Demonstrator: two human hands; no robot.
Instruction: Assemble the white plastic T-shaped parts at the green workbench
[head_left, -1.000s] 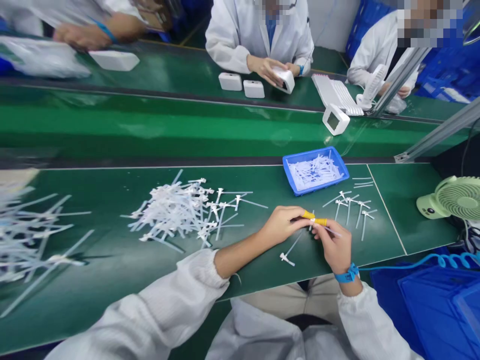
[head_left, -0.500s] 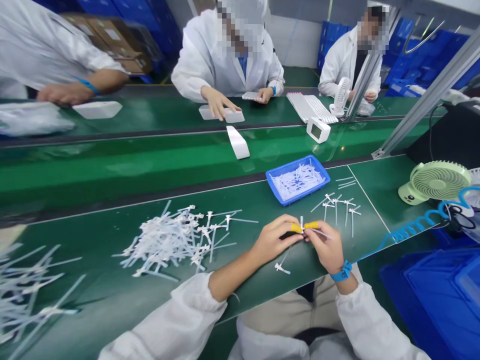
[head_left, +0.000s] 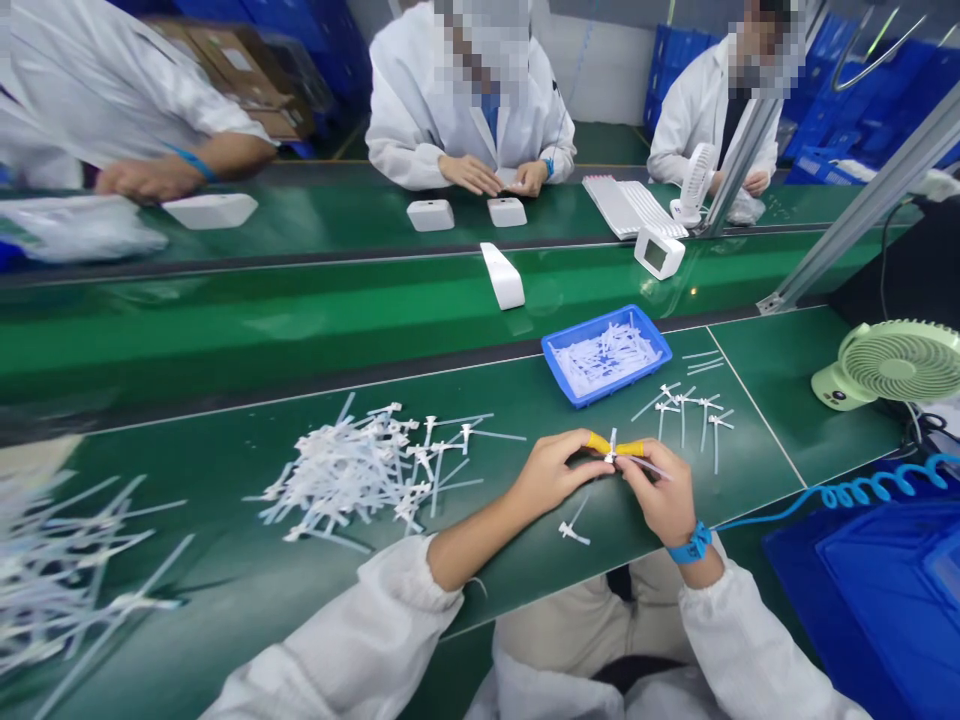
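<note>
Between my two hands is a small white connector [head_left: 611, 456] with thin tubes on it. My left hand [head_left: 553, 474] pinches it from the left, a yellow cover on one finger. From the right my right hand [head_left: 663, 494] pinches it too, also with a yellow finger cover; a thin tube lies across its fingers. One connector with tubes [head_left: 574, 531] rests on the green table [head_left: 517, 570] just below my hands. A large pile of similar pieces [head_left: 345, 470] is to the left, and several more [head_left: 681, 402] lie to the right.
A blue tray [head_left: 570, 398] of short tubes stands beyond my hands, with loose tubes beside it. Another pile [head_left: 67, 570] is at the far left. A green fan [head_left: 892, 365] and coiled blue cord are at right. People sit across the conveyor [head_left: 337, 312].
The view has shifted slightly. My fingers have turned a little around the connector, which now shows more. Across the conveyor, a person's hands have come together, away from the white housings.
</note>
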